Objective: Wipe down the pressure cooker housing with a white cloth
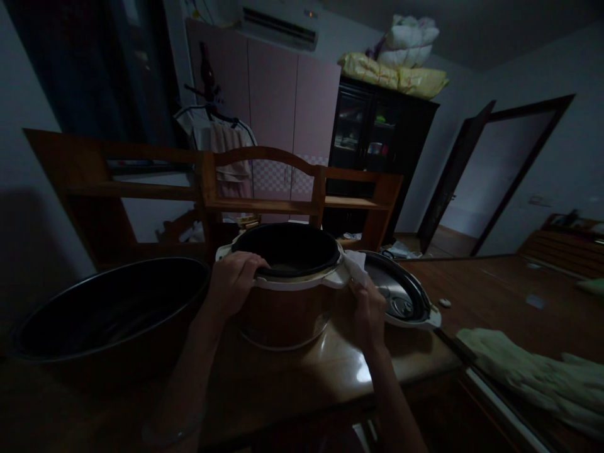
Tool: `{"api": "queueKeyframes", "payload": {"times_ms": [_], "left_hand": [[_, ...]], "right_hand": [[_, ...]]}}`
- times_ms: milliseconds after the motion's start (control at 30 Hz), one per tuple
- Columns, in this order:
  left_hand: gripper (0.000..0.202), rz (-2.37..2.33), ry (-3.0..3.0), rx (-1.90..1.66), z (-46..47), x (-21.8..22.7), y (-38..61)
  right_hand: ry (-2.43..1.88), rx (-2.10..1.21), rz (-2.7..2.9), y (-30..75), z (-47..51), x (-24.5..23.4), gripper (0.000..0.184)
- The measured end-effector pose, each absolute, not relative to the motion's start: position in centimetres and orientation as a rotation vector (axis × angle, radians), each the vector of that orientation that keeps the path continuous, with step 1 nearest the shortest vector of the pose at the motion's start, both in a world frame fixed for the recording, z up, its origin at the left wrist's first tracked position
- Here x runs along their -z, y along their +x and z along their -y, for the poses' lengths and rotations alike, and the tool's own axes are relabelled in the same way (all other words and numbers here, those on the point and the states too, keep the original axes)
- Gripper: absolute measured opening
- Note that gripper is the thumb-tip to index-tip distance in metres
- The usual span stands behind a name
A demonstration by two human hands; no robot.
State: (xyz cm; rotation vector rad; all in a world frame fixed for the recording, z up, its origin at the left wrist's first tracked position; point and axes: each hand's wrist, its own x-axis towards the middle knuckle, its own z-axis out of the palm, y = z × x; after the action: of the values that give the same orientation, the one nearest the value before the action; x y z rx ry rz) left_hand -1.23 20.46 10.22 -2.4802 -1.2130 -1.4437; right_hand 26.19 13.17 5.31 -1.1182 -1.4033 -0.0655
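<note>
A pressure cooker body (287,314) with a white rim and a dark inside stands upright on the wooden desk, its lid off. My left hand (234,277) grips the near left part of its rim, fingers curled over the edge. In my right hand (368,308) is a white tissue (356,265), pinched and pressed against the cooker's right side handle. The round lid (399,289) lies behind and right of that hand, its metal underside facing up. To the left sits a large black pot (111,308), beside my left forearm.
A wooden shelf (264,204) rises along the desk's back edge. Right of the desk, a pale green cloth (528,371) lies on a lower wooden surface (500,289). A small white object (444,302) rests near the lid.
</note>
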Motion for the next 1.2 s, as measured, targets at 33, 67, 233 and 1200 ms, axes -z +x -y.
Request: {"api": "queueKeyframes", "payload": {"times_ms": [33, 67, 233, 1200], "left_hand": [[0.049, 1.217, -2.481, 1.445, -20.5, -10.2, -1.2], [0.049, 1.217, -2.482, 1.444, -20.5, -10.3, -1.2], [0.049, 1.197, -2.476, 1.425, -20.5, -10.2, -1.2], [0.049, 1.32, -2.442, 1.442, -20.5, -10.1, -0.9]], "right_hand": [[-1.113, 0.067, 1.417, 26.1, -13.3, -5.3, 0.043], [-1.109, 0.07, 1.426, 26.0, -13.3, -5.2, 0.043], [-1.048, 0.143, 1.459, 25.8, -13.0, -4.7, 0.048], [-0.8, 0.384, 1.545, 28.1, -13.7, -0.4, 0.054]]}}
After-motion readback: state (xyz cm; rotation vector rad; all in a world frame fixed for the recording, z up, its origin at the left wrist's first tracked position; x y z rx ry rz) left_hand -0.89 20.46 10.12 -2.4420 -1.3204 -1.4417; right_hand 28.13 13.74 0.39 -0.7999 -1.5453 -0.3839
